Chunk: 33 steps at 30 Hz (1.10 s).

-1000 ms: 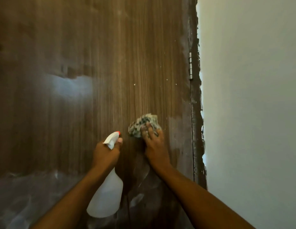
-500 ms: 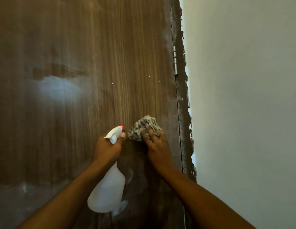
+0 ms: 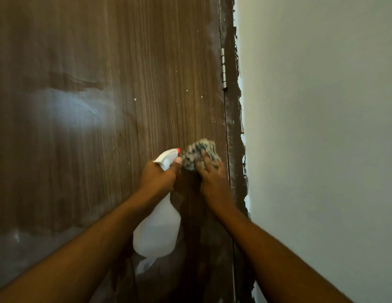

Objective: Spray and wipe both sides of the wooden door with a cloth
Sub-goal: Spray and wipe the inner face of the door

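Pressing bunched cloth (image 3: 200,153) against wooden door (image 3: 125,106) near hinge (image 3: 223,68) edge, right hand (image 3: 212,178) has fingers spread flat over it. Left hand (image 3: 158,178) curled round spray bottle (image 3: 156,232) neck, nozzle just beside cloth. Judging by hazy film at left and low down, this face only part wiped; other side unseen, presumably left to do.

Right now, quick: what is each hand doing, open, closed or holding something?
Left hand: closed round the neck of the spray bottle.
Right hand: open, fingers pressing the cloth against the door.
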Motion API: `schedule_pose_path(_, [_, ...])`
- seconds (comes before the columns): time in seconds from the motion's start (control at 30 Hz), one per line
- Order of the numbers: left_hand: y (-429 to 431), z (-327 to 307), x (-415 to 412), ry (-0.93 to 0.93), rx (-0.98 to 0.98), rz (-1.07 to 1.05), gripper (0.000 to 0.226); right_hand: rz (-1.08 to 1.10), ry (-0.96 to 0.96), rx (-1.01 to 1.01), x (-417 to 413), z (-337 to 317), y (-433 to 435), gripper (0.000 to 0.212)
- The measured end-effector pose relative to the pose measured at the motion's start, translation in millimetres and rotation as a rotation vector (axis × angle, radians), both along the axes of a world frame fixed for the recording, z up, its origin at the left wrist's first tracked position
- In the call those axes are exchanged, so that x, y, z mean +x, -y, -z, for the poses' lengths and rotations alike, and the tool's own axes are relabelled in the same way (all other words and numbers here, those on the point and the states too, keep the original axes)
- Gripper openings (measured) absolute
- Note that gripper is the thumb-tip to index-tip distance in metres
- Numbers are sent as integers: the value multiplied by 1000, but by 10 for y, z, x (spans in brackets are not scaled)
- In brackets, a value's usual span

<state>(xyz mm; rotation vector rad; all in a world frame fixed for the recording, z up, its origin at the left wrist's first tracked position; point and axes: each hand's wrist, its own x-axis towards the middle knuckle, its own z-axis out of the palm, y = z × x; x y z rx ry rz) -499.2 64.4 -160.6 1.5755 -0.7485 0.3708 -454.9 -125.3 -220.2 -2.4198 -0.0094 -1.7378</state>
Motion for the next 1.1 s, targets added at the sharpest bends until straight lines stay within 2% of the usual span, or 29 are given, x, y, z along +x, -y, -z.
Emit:
schedule_pose_path(0.03, [18, 15, -15, 0, 1, 11, 38, -5, -2, 0, -19, 285, 80, 57])
schedule_pose_path(0.1, [50, 83, -39, 9, 27, 20, 41, 14, -55, 191, -87, 676, 377, 51])
schedule_pose_path(0.2, [79, 194, -73, -32, 41, 23, 45, 80, -94, 477, -129, 591, 593, 51])
schedule_pose_path(0.33, [140, 309, -119, -72, 42, 30, 43, 95, -65, 525, -84, 371, 305, 57])
schedule_pose_path(0.43, [145, 464, -107, -67, 54, 16, 43, 100, -84, 298, -149, 865, 123, 63])
schedule_pose_path(0.5, [138, 608, -78, -82, 50, 4, 43, 87, -83, 283, -240, 1294, 173, 66])
schedule_pose_path(0.6, [129, 891, -109, -150, 78, -26, 50, 76, -139, 509, -309, 1591, 344, 58])
schedule_pose_path(0.67, [114, 1072, -110, -186, 104, -20, 52, 80, -164, 668, -257, 1447, 291, 59])
schedule_pose_path(0.73, [110, 1220, -114, -236, 92, -14, 53, 122, -161, 733, -202, 1259, 137, 62])
schedule_pose_path(0.83, [76, 1376, -96, -271, 73, -28, 53, 96, -112, 613, -197, 1224, -84, 61])
schedule_pose_path(0.9, [28, 1472, -65, -251, 70, -39, 51, 40, -123, 460, -211, 1471, -116, 57])
schedule_pose_path(1.0, [-34, 1679, -40, -284, 77, -126, 48, 81, -215, 264, -266, 1995, -26, 64])
schedule_pose_path(1.1, [-89, 1892, -64, -336, 66, -119, 43, 119, -224, 360, -258, 2047, 151, 67])
